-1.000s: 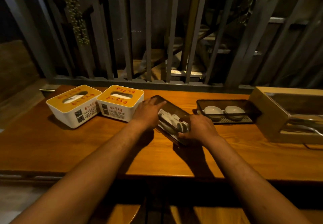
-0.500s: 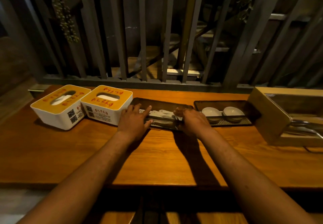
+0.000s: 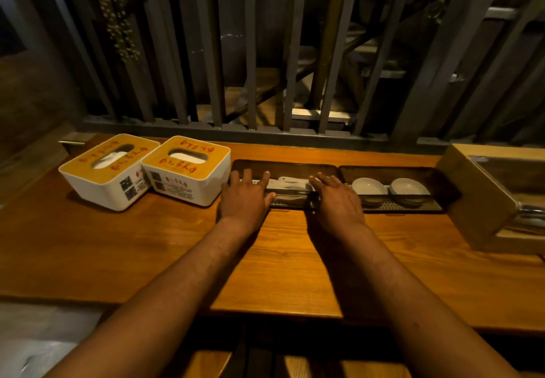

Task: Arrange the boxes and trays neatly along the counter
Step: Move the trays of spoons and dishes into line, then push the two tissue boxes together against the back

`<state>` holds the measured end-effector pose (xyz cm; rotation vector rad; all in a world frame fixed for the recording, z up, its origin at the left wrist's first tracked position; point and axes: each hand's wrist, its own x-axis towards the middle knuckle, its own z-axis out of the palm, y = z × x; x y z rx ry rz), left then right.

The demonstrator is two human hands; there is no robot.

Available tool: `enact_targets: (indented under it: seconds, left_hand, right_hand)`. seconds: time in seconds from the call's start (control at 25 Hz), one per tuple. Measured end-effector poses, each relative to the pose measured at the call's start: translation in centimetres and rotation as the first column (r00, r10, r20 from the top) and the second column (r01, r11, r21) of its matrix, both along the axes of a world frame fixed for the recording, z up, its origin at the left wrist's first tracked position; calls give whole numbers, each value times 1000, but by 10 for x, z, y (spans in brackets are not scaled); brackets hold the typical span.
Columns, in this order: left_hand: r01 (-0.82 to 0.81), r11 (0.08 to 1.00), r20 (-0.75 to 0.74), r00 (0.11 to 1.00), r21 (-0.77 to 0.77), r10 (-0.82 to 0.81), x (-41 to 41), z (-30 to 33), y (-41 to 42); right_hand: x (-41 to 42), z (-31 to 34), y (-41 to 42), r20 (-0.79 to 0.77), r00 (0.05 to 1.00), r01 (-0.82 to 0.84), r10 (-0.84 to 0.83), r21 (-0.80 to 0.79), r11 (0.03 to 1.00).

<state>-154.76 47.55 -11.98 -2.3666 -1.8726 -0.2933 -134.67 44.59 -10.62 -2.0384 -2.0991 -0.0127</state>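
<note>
A dark tray (image 3: 283, 167) holding white spoons (image 3: 290, 184) lies along the back of the wooden counter (image 3: 147, 245). It sits end to end with a second dark tray (image 3: 418, 172) that carries two small white dishes (image 3: 368, 186). My left hand (image 3: 243, 200) rests on the spoon tray's left end, fingers spread over it and thumb at its near rim. My right hand (image 3: 336, 200) presses on the tray's right end in the same way. Two white tissue boxes with orange lids (image 3: 109, 172) (image 3: 188, 171) stand to the left, the right one almost touching the tray.
A light wooden box (image 3: 477, 197) with metal utensils inside stands at the right end of the counter, next to the dish tray. A dark slatted railing (image 3: 250, 82) runs directly behind the counter. A hanging plant (image 3: 118, 23) droops at the upper left.
The spoon tray was tilted and angled a second ago. It now lies flat, turned parallel to the railing and pushed back in line with the dish tray. Both hands have flattened on it.
</note>
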Motion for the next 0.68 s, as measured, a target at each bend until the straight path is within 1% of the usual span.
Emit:
enact_targets:
  seconds: [0.12, 0.16, 0.2, 0.24, 0.28, 0.36, 0.44, 0.56, 0.6, 0.68]
  left_hand:
    - [35, 999, -31, 999, -27, -36, -6, 1, -2]
    - [56, 997, 3, 998, -46, -56, -9, 2, -4]
    - [77, 996, 66, 995, -55, -73, -14, 3, -7]
    - [95, 995, 145, 985, -33, -90, -19, 6, -11]
    - [104, 994, 212, 971, 26, -107, -26, 9, -16]
    - [55, 984, 281, 954, 168, -102, -50, 17, -21]
    - [-48, 974, 316, 948, 221, -25, -84, 25, -17]
    - [-227, 956, 340, 928, 184, 155, -144, 32, -5]
    - [-284, 946, 340, 915, 157, 219, -161, 32, -2]
    - [-368, 925, 312, 893, 89, 325, -193, 29, 1]
  right_hand:
    - [-1, 0, 0, -1, 1000, 1, -1, -2, 1000]
    - [-3, 1, 1, 2, 1000, 8, -8, -15, 1000]
    - [-6, 2, 2, 4, 1000, 24, -23, -31, 999]
    - [-10, 4, 2, 3, 999, 43, -43, -48, 998]
    - [-16, 6, 2, -1, 998, 56, -56, -55, 997]
    - [-37, 12, 1, -31, 999, 27, -27, -20, 999]
    - [-70, 21, -3, -102, 993, -59, 65, 63, 996]
    - [-133, 35, 0, -217, 961, -148, 172, 123, 981]
    - [-153, 38, 4, -220, 957, -167, 190, 121, 979]
    - [-192, 42, 19, -165, 963, -199, 213, 97, 975]
